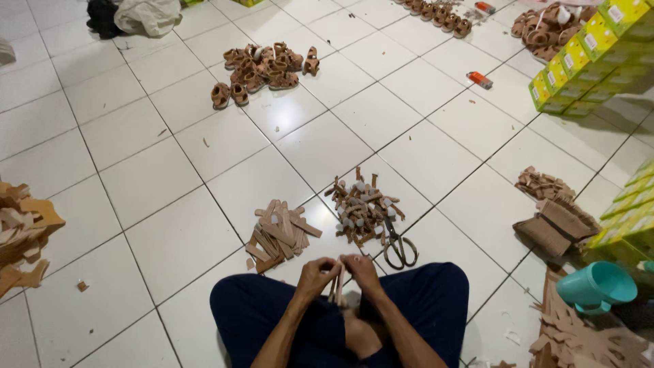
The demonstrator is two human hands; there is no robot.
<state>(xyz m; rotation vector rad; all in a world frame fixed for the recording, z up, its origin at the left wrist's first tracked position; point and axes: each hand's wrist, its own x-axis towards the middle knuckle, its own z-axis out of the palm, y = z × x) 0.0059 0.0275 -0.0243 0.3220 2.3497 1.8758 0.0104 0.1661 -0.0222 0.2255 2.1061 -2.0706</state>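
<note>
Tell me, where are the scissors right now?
In the head view, the scissors lie on the white tiled floor just ahead of the person's right knee, touching the near edge of the pile of small brown strap pieces.

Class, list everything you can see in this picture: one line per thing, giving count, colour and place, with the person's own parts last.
Strips: a few, tan, held between both hands.
Flat strip pile: one, tan, floor ahead of left hand.
Small-piece pile: one, brown, beside it.
Scissors: one pair, dark, right of that pile.
Sandals: a heap, brown, far floor centre.
Boxes: many, yellow-green, top right.
Cup: one, teal, lower right.
Lighter: one, orange, near boxes.
Cut sheets: a stack, tan, left edge.
Left hand: pinching strips.
Right hand: pinching strips.
</note>
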